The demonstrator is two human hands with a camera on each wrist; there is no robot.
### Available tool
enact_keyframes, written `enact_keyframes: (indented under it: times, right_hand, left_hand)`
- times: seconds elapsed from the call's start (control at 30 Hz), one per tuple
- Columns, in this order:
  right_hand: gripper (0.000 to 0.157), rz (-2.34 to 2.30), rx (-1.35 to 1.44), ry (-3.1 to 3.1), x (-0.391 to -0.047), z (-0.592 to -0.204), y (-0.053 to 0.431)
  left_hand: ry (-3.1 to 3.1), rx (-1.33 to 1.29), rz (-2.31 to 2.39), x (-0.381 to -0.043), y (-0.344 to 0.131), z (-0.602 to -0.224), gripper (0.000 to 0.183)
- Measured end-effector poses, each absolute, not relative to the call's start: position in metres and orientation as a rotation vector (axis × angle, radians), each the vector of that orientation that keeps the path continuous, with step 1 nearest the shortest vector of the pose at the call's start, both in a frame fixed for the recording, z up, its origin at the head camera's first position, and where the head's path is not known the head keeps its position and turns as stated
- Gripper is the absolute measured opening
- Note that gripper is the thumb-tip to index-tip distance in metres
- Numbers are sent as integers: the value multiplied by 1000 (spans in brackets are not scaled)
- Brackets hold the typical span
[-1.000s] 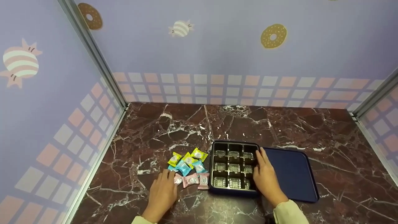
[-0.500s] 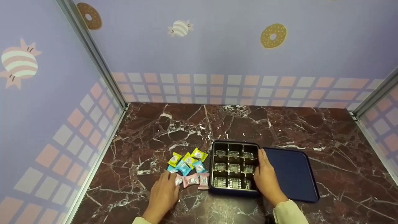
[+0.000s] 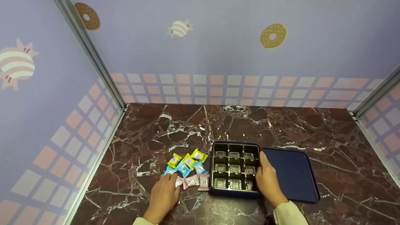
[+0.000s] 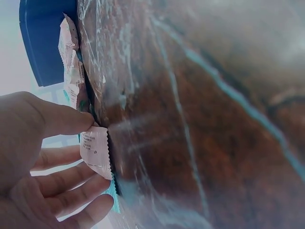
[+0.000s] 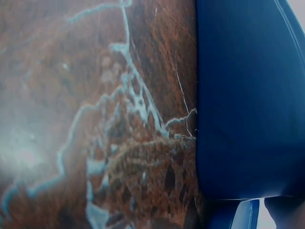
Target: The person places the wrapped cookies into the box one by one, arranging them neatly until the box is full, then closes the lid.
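My left hand (image 3: 164, 194) is at the near left of a cluster of wrapped candies. In the left wrist view its thumb and fingers pinch a pink candy (image 4: 96, 151) low against the table. A blue candy (image 3: 169, 170) lies just beyond the fingertips. To the right are more pink candies (image 3: 190, 182), with blue candies (image 3: 200, 168) and yellow candies (image 3: 188, 161) behind them. My right hand (image 3: 268, 181) rests along the right side of a dark blue box (image 3: 236, 194), fingers extended. Inside the box, a divided tray (image 3: 229, 164) shows bare compartments.
A dark blue lid (image 3: 295, 175) lies flat to the right of the box, partly behind the right hand. The marbled table (image 3: 156, 125) meets a patterned back wall (image 3: 218, 47) and side panels.
My right fingertips have slid back from over the box's rim to its outer side. The left fingers have shifted slightly, and the leftmost blue candy has moved a little left.
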State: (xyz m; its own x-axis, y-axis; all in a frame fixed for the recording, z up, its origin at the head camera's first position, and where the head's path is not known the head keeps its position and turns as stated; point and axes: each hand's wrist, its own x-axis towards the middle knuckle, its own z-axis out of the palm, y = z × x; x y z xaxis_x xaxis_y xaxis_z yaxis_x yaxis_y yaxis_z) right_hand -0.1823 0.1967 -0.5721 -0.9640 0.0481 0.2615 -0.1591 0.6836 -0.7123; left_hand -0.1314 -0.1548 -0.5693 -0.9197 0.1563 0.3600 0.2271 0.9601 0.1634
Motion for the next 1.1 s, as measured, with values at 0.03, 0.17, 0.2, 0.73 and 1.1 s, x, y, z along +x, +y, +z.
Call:
enact_keyframes:
  times: [0.03,0.17,0.2,0.73,1.1]
  right_hand:
    - [56,1154,88,-2637,-182,-572,197]
    - [56,1170,78,-2646,-183,-573,197]
    - [56,1173,76,-2648,-183,-573,197]
    - [57,1192,82,-2670,-181,-571,196]
    - [58,1166,95,-2665,-181,-571,196]
  left_hand:
    - [-2766,-277,-288,-132,-155,-569,34]
    - [-2765,-271,-299,-131,-155,-568,34]
    - [-2764,-269,-303,-131,-155,-568,33]
    - [-2719,-266,-252,-130,-157,-561,35]
    - [-2756,-243,-232,-130,-158,-555,35]
